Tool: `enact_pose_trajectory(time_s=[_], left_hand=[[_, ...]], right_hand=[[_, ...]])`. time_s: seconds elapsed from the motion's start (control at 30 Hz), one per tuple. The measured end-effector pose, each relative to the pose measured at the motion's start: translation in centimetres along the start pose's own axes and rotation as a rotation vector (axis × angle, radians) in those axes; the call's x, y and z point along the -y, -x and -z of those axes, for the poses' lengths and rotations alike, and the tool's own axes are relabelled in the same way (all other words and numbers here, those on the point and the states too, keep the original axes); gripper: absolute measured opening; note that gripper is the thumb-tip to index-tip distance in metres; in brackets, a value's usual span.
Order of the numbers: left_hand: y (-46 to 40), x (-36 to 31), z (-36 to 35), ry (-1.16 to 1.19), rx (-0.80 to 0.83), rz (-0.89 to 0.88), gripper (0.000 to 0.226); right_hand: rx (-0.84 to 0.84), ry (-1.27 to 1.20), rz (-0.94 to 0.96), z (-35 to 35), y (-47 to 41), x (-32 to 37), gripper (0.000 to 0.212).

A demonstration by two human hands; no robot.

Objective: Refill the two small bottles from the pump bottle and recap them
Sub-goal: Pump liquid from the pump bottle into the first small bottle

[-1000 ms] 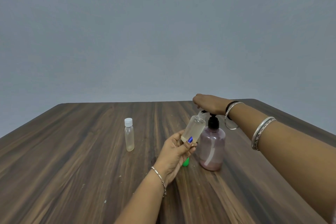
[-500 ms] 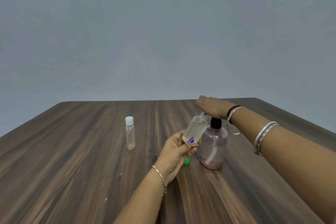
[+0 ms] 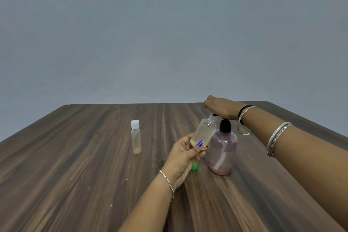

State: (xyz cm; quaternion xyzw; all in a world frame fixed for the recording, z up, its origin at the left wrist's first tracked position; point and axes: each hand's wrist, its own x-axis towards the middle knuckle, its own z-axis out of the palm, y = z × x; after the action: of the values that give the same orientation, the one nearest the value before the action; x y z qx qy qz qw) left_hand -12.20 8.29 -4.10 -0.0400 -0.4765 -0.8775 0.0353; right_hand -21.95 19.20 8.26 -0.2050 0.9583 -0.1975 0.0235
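My left hand [image 3: 185, 153] grips an uncapped small clear bottle [image 3: 204, 132], tilted so its open neck sits under the spout of the pump bottle [image 3: 223, 150]. The pump bottle is translucent pink with a black pump and stands on the wooden table [image 3: 94, 175]. My right hand [image 3: 221, 107] lies flat, palm down, on the pump head, fingers stretched out. A second small bottle [image 3: 136, 139] with a white cap stands upright to the left, with a little liquid at its bottom. A green cap [image 3: 194, 166] lies on the table, mostly hidden behind my left hand.
The table's far edge meets a plain grey wall. Small pale specks lie scattered on the wood. Bangles hang on my right wrist and forearm, close to the pump bottle.
My right hand has flattened out and risen slightly on the pump head. The tilted bottle in my left hand has stayed at the spout.
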Motion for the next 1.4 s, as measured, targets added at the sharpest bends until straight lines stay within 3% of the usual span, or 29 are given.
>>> enact_pose_trajectory(time_s=[0.17, 0.67, 0.87, 1.0, 1.4], left_hand=[[0.0, 0.1, 0.2, -0.004, -0.009, 0.002, 0.037], [-0.1, 0.1, 0.1, -0.004, 0.004, -0.019, 0.033], [-0.2, 0.1, 0.1, -0.007, 0.003, -0.018, 0.038], [-0.1, 0.1, 0.2, -0.008, -0.005, -0.011, 0.038], [0.2, 0.0, 0.2, 0.001, -0.006, -0.003, 0.034]], right_hand=[[0.004, 0.005, -0.052, -0.6, -0.4, -0.1, 0.026], [0.024, -0.017, 0.084, 0.3, 0.5, 0.7, 0.022], [-0.116, 0.056, 0.197, 0.3, 0.9, -0.1, 0.046], [-0.168, 0.117, 0.219, 0.0, 0.9, 0.1, 0.049], [0.003, 0.117, 0.144, -0.3, 1.5, 0.6, 0.044]])
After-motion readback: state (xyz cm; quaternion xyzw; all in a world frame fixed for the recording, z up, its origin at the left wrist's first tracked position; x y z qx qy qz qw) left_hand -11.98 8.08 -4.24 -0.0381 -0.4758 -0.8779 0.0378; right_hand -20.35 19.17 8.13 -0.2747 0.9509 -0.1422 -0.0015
